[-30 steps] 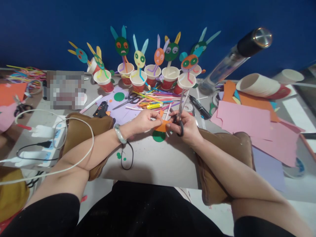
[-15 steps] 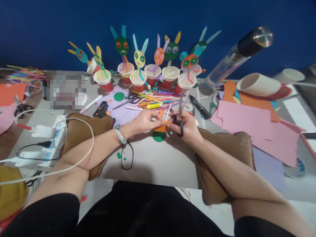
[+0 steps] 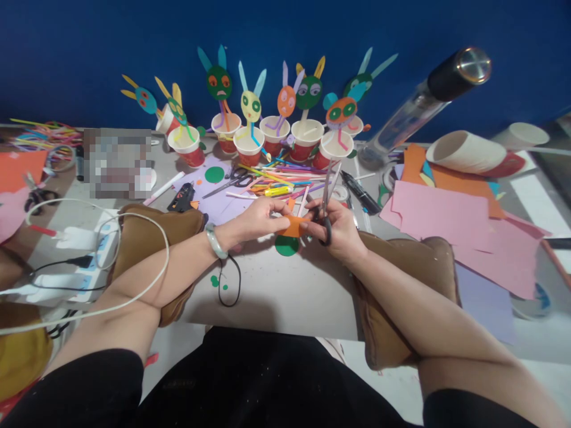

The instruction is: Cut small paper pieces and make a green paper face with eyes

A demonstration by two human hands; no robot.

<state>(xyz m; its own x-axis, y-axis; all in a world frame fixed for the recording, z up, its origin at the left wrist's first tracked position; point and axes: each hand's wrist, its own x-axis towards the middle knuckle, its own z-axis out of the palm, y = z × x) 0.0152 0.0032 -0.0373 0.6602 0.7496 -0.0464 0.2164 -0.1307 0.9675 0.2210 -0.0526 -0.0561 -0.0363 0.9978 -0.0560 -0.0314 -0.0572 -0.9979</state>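
Observation:
Between my hands is a small piece of orange paper (image 3: 292, 226). My left hand (image 3: 264, 217) pinches its left side between thumb and fingers. The right side is held by the fingertips of my right hand (image 3: 339, 230), which also grips a pair of scissors (image 3: 327, 208) with the blades pointing up and away from the paper. A green paper circle (image 3: 286, 245) lies on the table just below the orange piece. Beyond my hands are a yellow marker (image 3: 279, 191) and a heap of coloured sticks (image 3: 289, 174).
Several paper cups (image 3: 250, 147) with paper animal heads stand along the blue wall. A clear bottle (image 3: 410, 119) rises at the right, near pink paper sheets (image 3: 441, 211). Brown cushions (image 3: 158, 229) lie under my forearms. A white cable (image 3: 166, 261) loops over my left arm.
My left thumb has slid slightly left along the orange paper, so more of it shows between my hands. The scissors stay in my right hand.

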